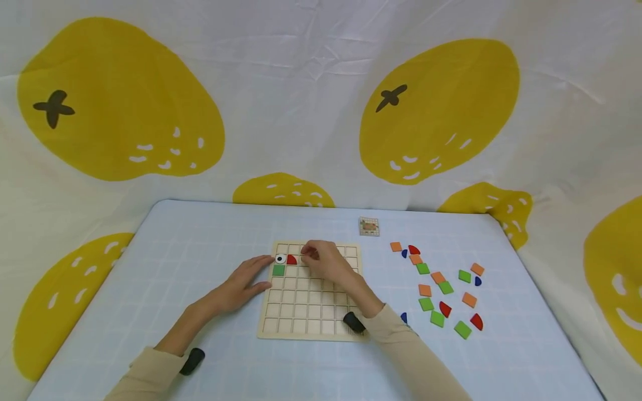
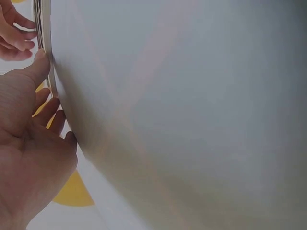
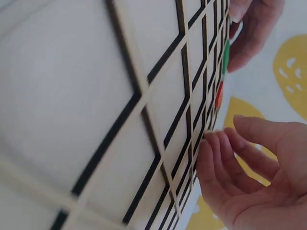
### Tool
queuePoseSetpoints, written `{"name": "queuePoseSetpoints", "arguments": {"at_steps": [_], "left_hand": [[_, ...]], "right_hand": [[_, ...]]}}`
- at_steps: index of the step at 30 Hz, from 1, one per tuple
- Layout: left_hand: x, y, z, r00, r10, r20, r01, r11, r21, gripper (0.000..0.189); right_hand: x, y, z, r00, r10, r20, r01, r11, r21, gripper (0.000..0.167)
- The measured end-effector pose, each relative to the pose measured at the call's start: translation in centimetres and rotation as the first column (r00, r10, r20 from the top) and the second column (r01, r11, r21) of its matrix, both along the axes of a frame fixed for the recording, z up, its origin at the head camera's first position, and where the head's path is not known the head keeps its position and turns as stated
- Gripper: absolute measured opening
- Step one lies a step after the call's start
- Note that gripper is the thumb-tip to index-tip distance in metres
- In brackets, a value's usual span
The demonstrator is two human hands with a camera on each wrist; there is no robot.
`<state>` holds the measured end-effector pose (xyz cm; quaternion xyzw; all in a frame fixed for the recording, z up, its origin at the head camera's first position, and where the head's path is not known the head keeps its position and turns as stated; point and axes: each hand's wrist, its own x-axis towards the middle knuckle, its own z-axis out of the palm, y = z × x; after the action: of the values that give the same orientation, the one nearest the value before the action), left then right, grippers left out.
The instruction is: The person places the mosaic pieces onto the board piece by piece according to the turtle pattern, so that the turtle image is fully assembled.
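A pale wooden grid board (image 1: 301, 312) lies on the table. In its far left corner sit a white disc with a black dot (image 1: 280, 259), a red quarter-circle piece (image 1: 292, 259) beside it, and a green square (image 1: 278, 270) below the disc. My left hand (image 1: 241, 287) rests against the board's left edge with its fingers extended. Over the far rows, just right of the red piece, is my right hand (image 1: 328, 264). Its fingers are loosely bent, the fingertips (image 3: 208, 139) are at the grid, and no piece shows between them in the right wrist view.
Right of the board lie scattered orange squares (image 1: 424, 290), green squares (image 1: 437, 318), red quarter-circles (image 1: 444, 309) and dark blue half-round pieces (image 1: 478, 281). A small picture card (image 1: 369, 226) lies beyond the board. A white curtain with yellow fruit prints hangs behind the table.
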<state>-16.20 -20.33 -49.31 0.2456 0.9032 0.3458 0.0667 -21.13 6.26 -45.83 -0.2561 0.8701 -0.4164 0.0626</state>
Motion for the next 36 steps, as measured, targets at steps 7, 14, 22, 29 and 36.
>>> {"name": "queuePoseSetpoints", "arguments": {"at_steps": [7, 14, 22, 29, 36], "left_hand": [[0.1, -0.2, 0.2, 1.0, -0.006, 0.014, 0.007, 1.0, -0.008, 0.064], [-0.2, -0.6, 0.6, 0.996, -0.056, 0.075, 0.056, 0.998, -0.008, 0.073], [-0.4, -0.6, 0.5, 0.993, -0.042, 0.113, 0.045, 0.999, -0.025, 0.083], [-0.4, -0.6, 0.1, 0.994, -0.031, 0.104, 0.035, 0.999, -0.031, 0.083], [-0.3, -0.6, 0.0, 0.995, -0.031, 0.094, 0.034, 0.999, -0.033, 0.083]], "right_hand": [[0.7, 2.4, 0.4, 1.0, -0.006, -0.02, 0.006, 1.0, 0.005, 0.015], [1.3, 5.4, 0.6, 0.998, -0.048, -0.046, 0.049, 0.999, 0.012, 0.014], [1.7, 8.9, 0.7, 0.986, -0.156, -0.051, 0.158, 0.987, 0.041, 0.014], [2.2, 12.1, 0.5, 0.968, -0.24, -0.074, 0.244, 0.968, 0.057, 0.016], [2.8, 15.1, 0.2, 0.944, -0.313, -0.102, 0.319, 0.947, 0.048, 0.015]]}}
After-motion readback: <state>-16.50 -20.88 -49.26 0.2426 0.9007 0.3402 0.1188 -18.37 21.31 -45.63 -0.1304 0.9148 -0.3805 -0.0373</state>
